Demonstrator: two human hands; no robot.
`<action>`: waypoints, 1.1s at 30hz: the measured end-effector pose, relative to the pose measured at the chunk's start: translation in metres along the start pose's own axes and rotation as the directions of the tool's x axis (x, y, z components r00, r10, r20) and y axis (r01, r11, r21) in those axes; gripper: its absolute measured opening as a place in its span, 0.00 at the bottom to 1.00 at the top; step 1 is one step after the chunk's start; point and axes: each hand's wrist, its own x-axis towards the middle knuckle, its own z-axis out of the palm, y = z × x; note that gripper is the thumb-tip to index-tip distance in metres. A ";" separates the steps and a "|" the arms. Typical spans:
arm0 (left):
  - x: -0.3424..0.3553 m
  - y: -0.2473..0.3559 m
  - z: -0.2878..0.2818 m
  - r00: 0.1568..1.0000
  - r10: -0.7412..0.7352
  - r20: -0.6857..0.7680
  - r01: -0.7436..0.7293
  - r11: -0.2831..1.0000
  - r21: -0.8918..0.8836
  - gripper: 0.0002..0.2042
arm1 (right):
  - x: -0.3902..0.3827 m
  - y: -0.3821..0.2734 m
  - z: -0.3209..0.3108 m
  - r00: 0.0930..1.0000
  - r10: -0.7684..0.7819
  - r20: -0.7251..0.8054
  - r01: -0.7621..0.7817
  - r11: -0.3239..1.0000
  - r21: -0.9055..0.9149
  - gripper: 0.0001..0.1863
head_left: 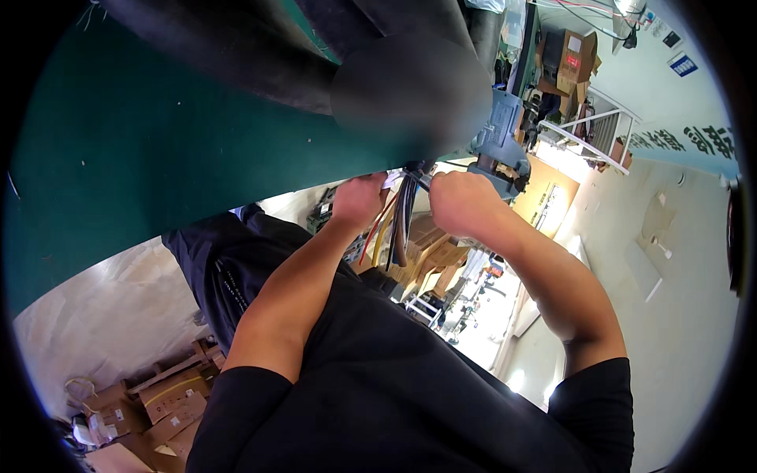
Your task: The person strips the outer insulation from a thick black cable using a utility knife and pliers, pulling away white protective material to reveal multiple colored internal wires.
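A bundle of wires (404,213) with black, orange, yellow and brown strands hangs down beyond the green table's edge, between my two hands. My left hand (359,201) is closed at its left side, with something small and white at the fingertips. Across the bundle, my right hand (465,203) is curled into a fist against a dark piece at the wires' top end. What exactly each hand grips is hidden by the fingers. Thick black cables (244,51) lie over the table, and a blurred grey patch covers the area just above my hands.
The green tabletop (142,150) spreads to the left. A blue-grey bench vise (498,134) stands right by my right hand. Cardboard boxes (169,402) are piled at lower left; another carton (576,59) sits at upper right near a white metal frame (591,130).
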 end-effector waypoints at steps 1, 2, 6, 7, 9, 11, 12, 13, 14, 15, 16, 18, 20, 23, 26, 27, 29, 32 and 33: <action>0.000 -0.002 0.001 1.000 0.000 -0.001 0.000 1.000 -0.011 0.10 | 0.001 0.000 0.000 1.000 0.004 0.011 -0.004 1.000 -0.007 0.09; 0.000 -0.003 0.002 1.000 0.008 0.003 -0.008 1.000 -0.010 0.09 | 0.002 -0.001 0.000 1.000 0.009 0.023 -0.009 1.000 -0.012 0.10; 0.001 0.000 0.001 0.998 0.040 -0.052 -0.041 0.999 -0.020 0.09 | -0.004 -0.003 -0.001 0.997 -0.077 -0.001 0.077 0.994 -0.081 0.10; -0.001 0.000 0.001 0.996 0.051 -0.076 -0.053 0.998 -0.029 0.09 | -0.004 -0.005 0.000 0.997 -0.073 -0.005 0.072 0.994 -0.085 0.10; -0.001 0.002 0.001 0.997 0.028 -0.072 -0.031 0.999 -0.040 0.08 | -0.005 -0.007 0.001 0.998 -0.061 -0.015 0.059 0.994 -0.092 0.10; 0.000 0.002 0.001 0.996 0.032 -0.079 -0.036 0.998 -0.049 0.08 | -0.003 -0.008 0.004 0.996 -0.081 -0.039 0.076 0.991 -0.106 0.11; 0.000 0.001 0.002 0.995 0.045 -0.086 -0.050 0.997 -0.052 0.08 | -0.001 -0.008 0.007 0.995 -0.091 -0.048 0.085 0.990 -0.113 0.11; 0.000 0.000 0.003 0.994 0.057 -0.094 -0.063 0.997 -0.055 0.08 | 0.002 -0.009 0.007 0.995 -0.098 -0.035 0.093 0.987 -0.128 0.11; -0.001 -0.001 0.004 0.993 0.065 -0.098 -0.070 0.996 -0.053 0.08 | 0.006 -0.010 0.006 0.994 -0.104 -0.022 0.100 0.985 -0.143 0.11; 0.000 -0.002 0.004 0.992 0.071 -0.106 -0.077 0.996 -0.050 0.08 | 0.009 -0.011 0.005 0.994 -0.112 -0.010 0.108 0.981 -0.161 0.11; 0.000 -0.003 0.004 0.990 0.077 -0.115 -0.083 0.995 -0.048 0.08 | 0.008 -0.013 0.003 0.995 -0.098 0.009 0.098 0.980 -0.172 0.11; -0.002 -0.005 0.009 0.986 0.094 -0.138 -0.099 0.995 -0.033 0.09 | 0.007 -0.018 -0.004 0.997 -0.071 0.042 0.078 0.978 -0.195 0.11; -0.003 -0.007 0.013 0.985 0.112 -0.134 -0.114 0.994 -0.004 0.09 | 0.011 -0.019 -0.003 0.997 -0.038 0.064 0.050 0.976 -0.210 0.11; 0.000 -0.010 0.014 0.981 0.129 -0.148 -0.131 0.991 -0.002 0.09 | 0.008 -0.028 -0.010 0.997 -0.014 0.081 0.032 0.972 -0.233 0.11; 0.002 -0.012 0.017 0.981 0.120 -0.150 -0.124 0.992 -0.012 0.08 | 0.013 -0.027 -0.002 0.998 -0.016 0.069 0.032 0.969 -0.246 0.12; 0.002 -0.010 0.014 0.983 0.117 -0.143 -0.123 0.992 -0.037 0.08 | 0.016 -0.026 0.001 0.998 -0.020 0.056 0.033 0.968 -0.248 0.12; -0.001 -0.005 0.008 0.986 0.110 -0.127 -0.121 0.989 -0.084 0.08 | 0.014 -0.023 0.006 0.998 -0.046 0.038 0.054 0.964 -0.260 0.12; -0.003 -0.001 0.006 0.993 0.068 -0.095 -0.077 0.992 -0.097 0.07 | 0.005 -0.025 0.012 0.998 -0.055 0.008 0.054 0.959 -0.278 0.11; -0.004 0.001 0.004 0.997 0.038 -0.068 -0.044 0.994 -0.099 0.07 | 0.003 -0.025 0.012 0.999 -0.051 -0.004 0.048 0.956 -0.288 0.11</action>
